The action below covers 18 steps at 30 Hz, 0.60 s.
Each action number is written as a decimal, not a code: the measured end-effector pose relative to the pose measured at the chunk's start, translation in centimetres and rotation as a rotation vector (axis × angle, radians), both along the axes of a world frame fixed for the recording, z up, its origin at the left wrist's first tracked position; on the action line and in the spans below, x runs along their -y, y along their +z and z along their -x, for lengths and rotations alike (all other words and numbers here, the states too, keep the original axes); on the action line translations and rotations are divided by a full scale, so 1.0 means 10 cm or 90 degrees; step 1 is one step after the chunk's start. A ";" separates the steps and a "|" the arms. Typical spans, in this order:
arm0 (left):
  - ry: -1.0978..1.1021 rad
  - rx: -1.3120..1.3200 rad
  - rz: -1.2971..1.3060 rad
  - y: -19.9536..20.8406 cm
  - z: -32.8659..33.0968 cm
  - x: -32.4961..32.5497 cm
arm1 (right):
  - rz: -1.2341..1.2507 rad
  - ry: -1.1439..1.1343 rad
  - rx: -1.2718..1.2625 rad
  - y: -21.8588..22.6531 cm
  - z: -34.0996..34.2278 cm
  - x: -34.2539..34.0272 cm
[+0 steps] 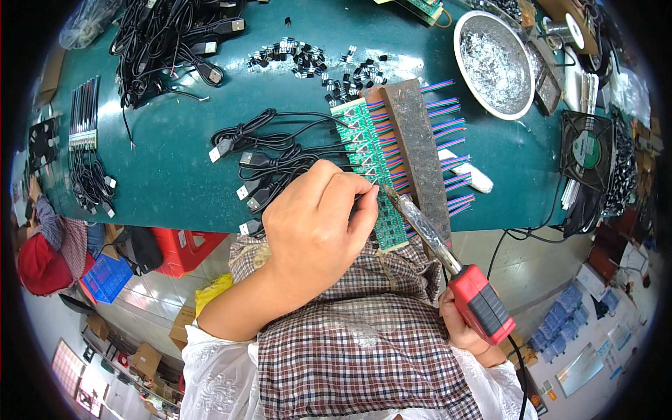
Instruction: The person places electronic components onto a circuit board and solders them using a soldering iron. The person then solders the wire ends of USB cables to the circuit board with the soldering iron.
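My right hand [458,325] is wrapped round the red-and-black handle of a soldering iron [483,306]. The iron slants up and left, its tip close to a green circuit board strip [361,133]. Thumb and forefinger of my left hand [315,224] are pinched together just over the strip, beside that tip. Whatever they grip is too small to make out. Black USB cables [269,140] run from the strip's left side, some partly hidden behind my left hand. A heavy dark bar [414,147] lies across the multicoloured wires [448,129] on its right side.
Small black components [297,56] lie scattered beyond the strip. A black cable pile [168,42] is at the far left, and a metal bowl [494,66] at the far right. A fan [586,150] stands at the table's right end. Another wired board [82,140] lies left.
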State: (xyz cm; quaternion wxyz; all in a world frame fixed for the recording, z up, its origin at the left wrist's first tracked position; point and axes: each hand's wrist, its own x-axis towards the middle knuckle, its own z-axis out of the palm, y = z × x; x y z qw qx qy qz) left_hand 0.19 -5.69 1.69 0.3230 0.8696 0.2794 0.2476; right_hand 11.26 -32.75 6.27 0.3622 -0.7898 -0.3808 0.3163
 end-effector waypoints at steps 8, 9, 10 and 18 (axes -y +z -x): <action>0.002 0.004 0.002 0.00 -0.01 0.01 | 0.006 -0.020 -0.016 -0.03 0.04 0.09; 0.004 -0.003 -0.003 0.00 -0.02 0.00 | 0.031 -0.053 -0.054 -0.04 0.06 0.14; 0.004 -0.003 -0.003 0.01 -0.02 0.00 | 0.031 -0.052 -0.054 -0.03 0.07 0.16; -0.032 -0.055 -0.058 0.15 0.03 -0.06 | 0.058 -0.064 0.007 -0.05 0.04 0.23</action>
